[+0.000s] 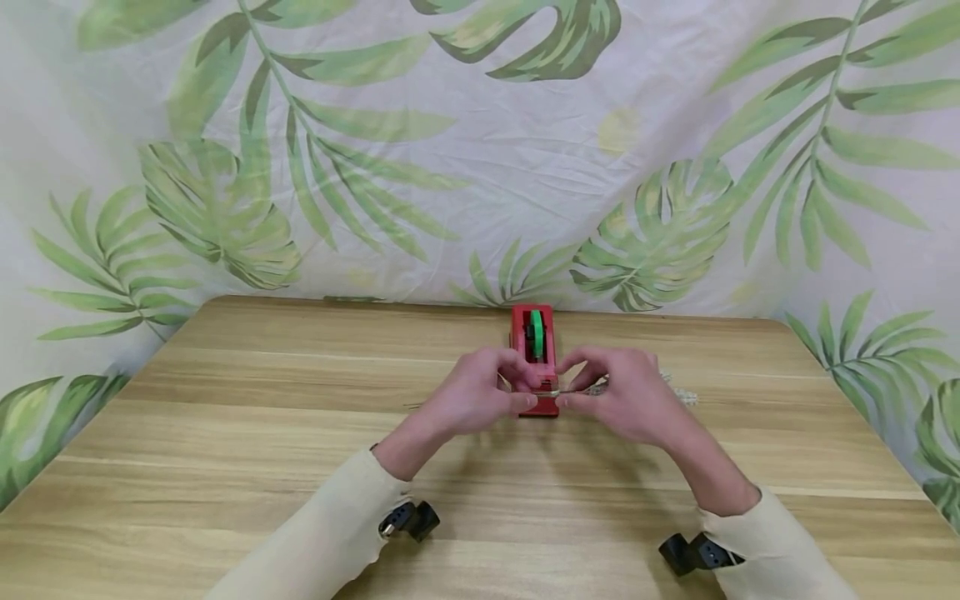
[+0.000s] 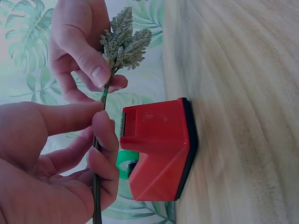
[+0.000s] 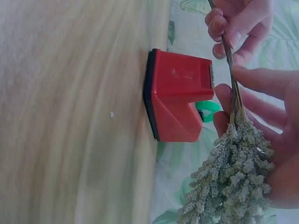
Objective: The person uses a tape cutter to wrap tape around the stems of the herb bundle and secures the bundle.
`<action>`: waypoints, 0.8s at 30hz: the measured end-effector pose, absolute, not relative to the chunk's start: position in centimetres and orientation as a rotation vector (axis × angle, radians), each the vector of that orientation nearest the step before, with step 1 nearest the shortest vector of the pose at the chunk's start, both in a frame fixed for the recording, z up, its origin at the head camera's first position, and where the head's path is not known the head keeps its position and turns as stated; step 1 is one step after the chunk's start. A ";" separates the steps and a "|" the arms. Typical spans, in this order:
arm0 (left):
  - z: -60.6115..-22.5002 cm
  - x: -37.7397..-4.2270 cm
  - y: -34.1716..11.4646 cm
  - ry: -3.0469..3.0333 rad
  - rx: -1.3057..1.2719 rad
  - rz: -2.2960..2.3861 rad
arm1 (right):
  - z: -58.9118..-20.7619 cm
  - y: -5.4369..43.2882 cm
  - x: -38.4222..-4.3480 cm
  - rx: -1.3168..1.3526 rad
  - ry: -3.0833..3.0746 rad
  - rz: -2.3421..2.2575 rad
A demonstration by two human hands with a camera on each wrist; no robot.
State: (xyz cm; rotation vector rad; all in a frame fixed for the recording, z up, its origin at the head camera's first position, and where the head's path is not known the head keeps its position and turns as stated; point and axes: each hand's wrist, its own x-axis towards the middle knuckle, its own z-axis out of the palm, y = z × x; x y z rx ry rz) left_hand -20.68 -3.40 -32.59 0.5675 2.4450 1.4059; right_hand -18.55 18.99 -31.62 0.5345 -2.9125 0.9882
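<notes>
A small bunch of dried flowers with pale grey-green heads (image 3: 229, 172) and thin dark stems (image 2: 96, 186) is held level above the table. My left hand (image 1: 480, 392) grips the stems, thumb and index finger meeting around them, other fingers curled along their length. Closer to the flower heads, my right hand (image 1: 630, 396) pinches the same stems between thumb and fingers. A bit of green (image 2: 104, 92) shows on the stems between both hands. Just under and behind the hands stands a red tape dispenser (image 2: 159, 126) carrying a green tape roll (image 1: 537, 333); its toothed cutter (image 3: 212, 76) faces up.
The wooden table (image 1: 247, 400) reaches back to a white cloth (image 1: 510, 167) printed with green leaves. A tiny white speck (image 3: 111, 115) lies on the wood. Each sleeve cuff bears a small black camera (image 1: 408, 521).
</notes>
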 end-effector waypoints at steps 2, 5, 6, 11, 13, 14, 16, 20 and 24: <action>-32.4 -20.6 -3.4 2.453 0.581 1.399 | -31.6 19.0 -18.4 0.585 -2.890 0.968; -32.2 -20.5 -3.5 2.458 0.582 1.392 | -31.4 19.0 -18.3 0.637 -2.879 0.922; -32.1 -20.4 -3.5 2.455 0.577 1.395 | -31.4 19.0 -18.2 0.649 -2.880 0.903; -31.8 -20.1 -3.5 2.461 0.560 1.419 | -31.0 18.8 -18.0 0.631 -2.927 0.819; -31.8 -20.1 -3.4 2.465 0.554 1.427 | -30.9 18.7 -18.0 0.614 -2.949 0.782; -31.8 -20.0 -3.4 2.466 0.552 1.429 | -30.9 18.6 -18.0 0.609 -2.958 0.765; -31.8 -20.0 -3.3 2.464 0.544 1.430 | -30.9 18.6 -17.9 0.606 -2.963 0.749; -31.7 -19.9 -3.2 2.466 0.537 1.423 | -31.0 18.5 -17.9 0.599 -2.953 0.742; -31.7 -19.9 -3.2 2.470 0.548 1.422 | -31.1 18.5 -17.9 0.582 -2.940 0.752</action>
